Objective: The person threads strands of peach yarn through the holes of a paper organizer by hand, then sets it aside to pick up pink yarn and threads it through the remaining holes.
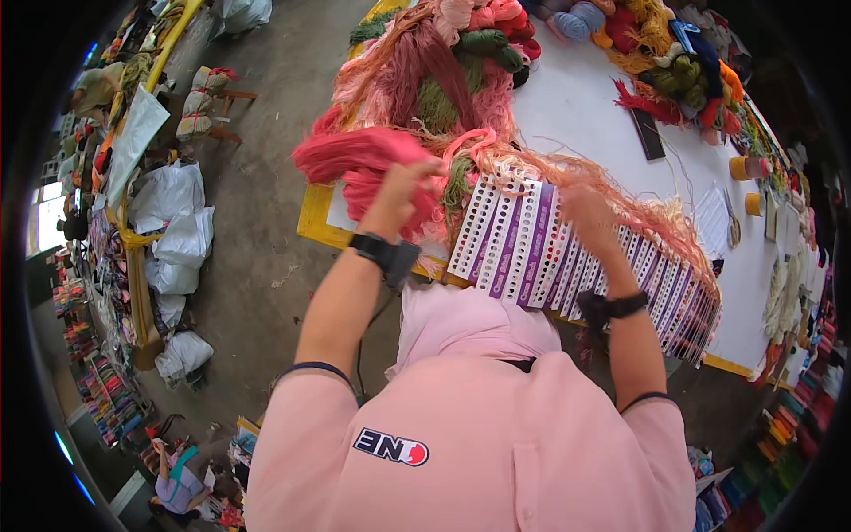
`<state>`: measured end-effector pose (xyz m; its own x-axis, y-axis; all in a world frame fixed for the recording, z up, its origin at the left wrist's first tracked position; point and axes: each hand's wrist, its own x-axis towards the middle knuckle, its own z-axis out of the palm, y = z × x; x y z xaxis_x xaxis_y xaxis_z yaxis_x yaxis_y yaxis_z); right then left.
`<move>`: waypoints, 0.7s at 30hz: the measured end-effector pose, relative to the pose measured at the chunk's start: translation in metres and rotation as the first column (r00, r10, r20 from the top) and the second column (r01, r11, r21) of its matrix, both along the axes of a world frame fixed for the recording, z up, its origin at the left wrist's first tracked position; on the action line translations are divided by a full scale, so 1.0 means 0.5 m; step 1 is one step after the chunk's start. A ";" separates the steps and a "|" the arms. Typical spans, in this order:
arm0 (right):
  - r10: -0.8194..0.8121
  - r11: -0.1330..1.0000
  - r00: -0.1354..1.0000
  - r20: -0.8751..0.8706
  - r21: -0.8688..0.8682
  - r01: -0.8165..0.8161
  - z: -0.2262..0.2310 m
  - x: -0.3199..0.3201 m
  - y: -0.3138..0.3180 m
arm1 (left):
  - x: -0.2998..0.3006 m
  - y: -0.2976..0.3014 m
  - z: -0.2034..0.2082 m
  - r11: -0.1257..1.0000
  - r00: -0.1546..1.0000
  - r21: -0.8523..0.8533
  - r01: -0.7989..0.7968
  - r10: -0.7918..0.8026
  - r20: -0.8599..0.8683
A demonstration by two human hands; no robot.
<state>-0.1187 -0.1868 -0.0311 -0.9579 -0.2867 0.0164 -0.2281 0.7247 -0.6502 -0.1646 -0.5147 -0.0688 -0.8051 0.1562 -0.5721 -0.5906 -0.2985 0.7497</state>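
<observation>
My left hand (403, 199) is closed on a bright pinkish-red hank of yarn (355, 152) at the table's near left corner. The hank hangs out on both sides of the hand and is smeared by motion. My right hand (589, 215) is over a row of white and purple thread cards (519, 239) with punched holes, fanned along the near edge. Its fingers are blurred, so their grip does not show. Peach and salmon threads (612, 191) trail from the cards' far ends. Beyond my left hand lies a pile of pink and maroon hanks (434, 75).
The white table (576, 106) has a yellow edge (316, 213). At its far side sits a heap of multicoloured yarn (683, 75), with a dark flat bar (648, 135) nearby. Scissors (733, 222) and yellow spools (753, 204) lie right. White bags (177, 239) stand left; another person (177, 483) is lower left.
</observation>
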 end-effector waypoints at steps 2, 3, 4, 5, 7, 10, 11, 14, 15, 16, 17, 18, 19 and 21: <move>0.314 0.944 0.903 0.293 0.009 -0.331 -0.005 -0.010 -0.117 | 0.002 0.069 -0.043 1.000 1.000 0.016 0.015 -0.016 0.025; 0.396 0.847 0.834 0.383 0.199 -0.493 -0.058 -0.027 -0.125 | -0.005 0.104 -0.062 0.999 0.999 -0.028 0.045 -0.044 0.029; 0.399 0.845 0.831 0.387 0.196 -0.497 -0.067 -0.049 -0.133 | -0.006 0.118 -0.082 0.995 0.998 -0.081 0.054 -0.051 0.038; 0.196 0.909 0.931 0.308 0.300 -0.291 -0.068 -0.071 -0.140 | -0.007 0.127 -0.099 0.995 0.998 -0.083 0.050 -0.046 0.039; -0.118 0.942 0.992 -0.035 0.313 0.123 -0.059 -0.078 -0.133 | -0.006 0.138 -0.125 0.996 0.999 -0.093 -0.003 0.006 0.032; -0.042 0.995 0.999 0.032 0.092 0.039 -0.053 -0.084 -0.134 | -0.014 0.147 -0.144 0.968 1.000 -0.252 0.001 0.005 0.022; 0.011 0.999 1.000 0.006 0.038 -0.011 -0.064 -0.072 -0.145 | -0.017 0.145 -0.146 0.935 0.997 -0.351 0.055 -0.036 0.062; 0.054 0.970 0.921 0.386 -0.240 0.044 -0.110 -0.064 -0.152 | -0.014 0.153 -0.129 0.932 0.995 -0.351 0.095 -0.081 0.055; -0.033 0.959 0.939 0.343 -0.252 0.126 -0.129 -0.072 -0.144 | -0.012 0.156 -0.117 0.931 0.994 -0.349 0.104 -0.090 0.057; -0.027 0.959 0.938 0.346 -0.257 0.122 -0.126 -0.074 -0.150 | -0.007 0.146 -0.109 0.952 0.991 -0.276 0.130 -0.123 0.043; -0.019 0.949 0.949 0.315 -0.294 0.117 -0.124 -0.077 -0.154 | -0.006 0.137 -0.102 0.967 0.988 -0.201 0.157 -0.155 0.027; -0.015 0.937 0.959 0.283 -0.330 0.112 -0.120 -0.082 -0.156 | -0.011 0.127 -0.098 0.967 0.988 -0.204 0.154 -0.151 0.030; 0.022 0.942 0.949 0.316 -0.325 0.086 -0.114 -0.089 -0.160 | -0.013 0.118 -0.094 0.981 0.988 -0.117 0.155 -0.155 0.013; 0.045 0.958 0.938 0.344 -0.280 0.057 -0.114 -0.085 -0.164 | -0.006 0.112 -0.085 0.983 0.984 -0.040 0.180 -0.179 0.021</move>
<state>-0.1612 -0.2687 -0.0880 -0.9202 -0.3132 -0.2347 0.0500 0.5005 -0.8643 -0.1676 -0.4587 -0.1112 -0.7561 0.2733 -0.5947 -0.6448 -0.1552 0.7484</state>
